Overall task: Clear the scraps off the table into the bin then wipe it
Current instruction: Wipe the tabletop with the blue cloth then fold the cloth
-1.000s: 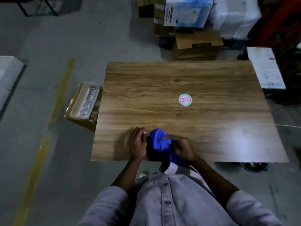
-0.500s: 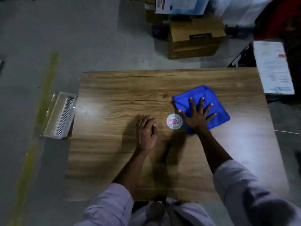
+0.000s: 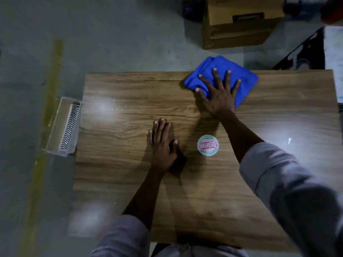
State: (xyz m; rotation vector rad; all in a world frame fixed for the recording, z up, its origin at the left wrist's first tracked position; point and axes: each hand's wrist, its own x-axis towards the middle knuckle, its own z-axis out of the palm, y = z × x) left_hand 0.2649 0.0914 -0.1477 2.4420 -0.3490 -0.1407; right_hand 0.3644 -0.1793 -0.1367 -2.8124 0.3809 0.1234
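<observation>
**Wiping underway at the far edge**

The blue cloth (image 3: 247,84) lies folded into a thick pad at about 1 o'clock on the table (image 3: 130,173). Its far corner hangs just past the table's far edge. It looks soft and plush, bright against the wood grain, with a doubled fold along its 11 o'clock side.

The right hand (image 3: 219,91) presses down on it, palm flat and all 5 fingers splayed wide across the fabric – a pushing hold, not a pinch. The left hand (image 3: 161,145) rests palm down near the table's middle with its fingers close together, likely as a brace.

No scraps show plainly on the wood, so the step in hand looks like the wipe itself. One small white fleck (image 3: 289,140) sits at 3 o'clock, too small to identify. The next move probably calls for drawing the cloth back toward 6 o'clock under even pressure – and for passing over or around the round sticker (image 3: 207,145), just at 3 o'clock of the left hand.

Off the table, a clear plastic tray (image 3: 63,127) sits at 9 o'clock and a cardboard box (image 3: 237,23) at 12 o'clock. No bin is in view.
</observation>
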